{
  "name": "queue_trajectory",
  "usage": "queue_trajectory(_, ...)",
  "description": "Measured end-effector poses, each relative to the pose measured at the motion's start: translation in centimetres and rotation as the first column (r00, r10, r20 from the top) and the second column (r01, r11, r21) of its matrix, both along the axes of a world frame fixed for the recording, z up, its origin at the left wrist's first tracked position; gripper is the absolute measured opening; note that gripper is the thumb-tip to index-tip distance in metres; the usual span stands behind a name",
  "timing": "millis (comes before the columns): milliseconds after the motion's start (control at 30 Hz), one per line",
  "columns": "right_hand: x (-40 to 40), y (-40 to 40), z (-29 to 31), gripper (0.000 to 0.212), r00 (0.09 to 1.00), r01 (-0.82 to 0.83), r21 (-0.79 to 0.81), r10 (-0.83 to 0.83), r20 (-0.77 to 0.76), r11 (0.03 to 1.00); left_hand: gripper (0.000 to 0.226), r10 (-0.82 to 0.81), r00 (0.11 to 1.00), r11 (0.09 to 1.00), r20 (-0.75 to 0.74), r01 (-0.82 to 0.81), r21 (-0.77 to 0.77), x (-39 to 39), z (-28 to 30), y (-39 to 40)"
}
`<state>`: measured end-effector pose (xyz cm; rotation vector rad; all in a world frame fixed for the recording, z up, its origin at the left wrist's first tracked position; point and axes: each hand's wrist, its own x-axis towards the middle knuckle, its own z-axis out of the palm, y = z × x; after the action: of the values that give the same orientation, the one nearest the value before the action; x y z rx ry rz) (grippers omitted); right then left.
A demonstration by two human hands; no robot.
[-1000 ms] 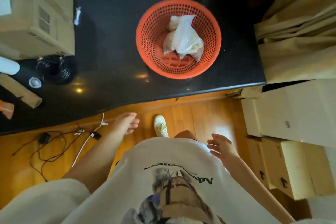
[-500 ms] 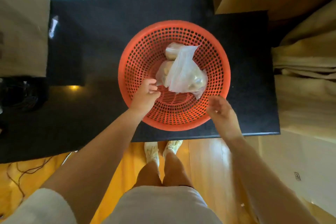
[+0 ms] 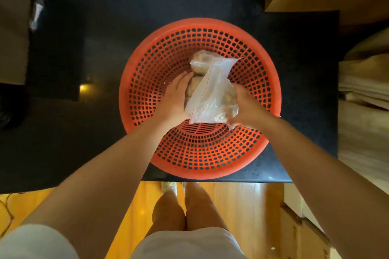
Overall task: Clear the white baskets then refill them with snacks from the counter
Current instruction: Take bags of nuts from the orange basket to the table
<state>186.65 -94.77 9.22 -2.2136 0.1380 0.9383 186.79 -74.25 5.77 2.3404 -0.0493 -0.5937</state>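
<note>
Your left hand (image 3: 175,99) is inside the basket (image 3: 160,48), fingers straight and together, pressed flat against the left side of the bag (image 3: 212,92). Your right hand (image 3: 245,106) is on the bag's right side, fingers curled round its lower right corner. So the bag sits sandwiched between both palms. Can't tell if it is lifted off the basket floor or resting on it.

Bag: clear zip type, red line near the seal, pale lumpy snacks inside. A second lump of the same stuff (image 3: 200,65) shows just behind the bag, toward the basket's far wall; can't tell if it's a separate bag.

Basket: orange, round, perforated, slotted floor visible just in front of the bag. It stands on the counter (image 3: 105,48), black, with its near rim close to the counter's front edge.

Left of the basket, at the counter's far left: a cardboard box (image 3: 12,27) and a small shiny wrapper (image 3: 35,14) beside it. Right of the basket: beige folded fabric (image 3: 366,82), blurred. In front of the basket, below the counter edge: wood floor (image 3: 231,206), your knees, light shoes (image 3: 168,188).
</note>
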Motion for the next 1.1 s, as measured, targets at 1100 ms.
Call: queue_trajectory(1100,-26.6,10.0,17.3,0.036,0.261,0.763,0.638,-0.953,-0.156,0.104,0.039,-0.102,0.911,0.681,-0.4,-0.229,-0.696,-12.4,18.5,9.6)
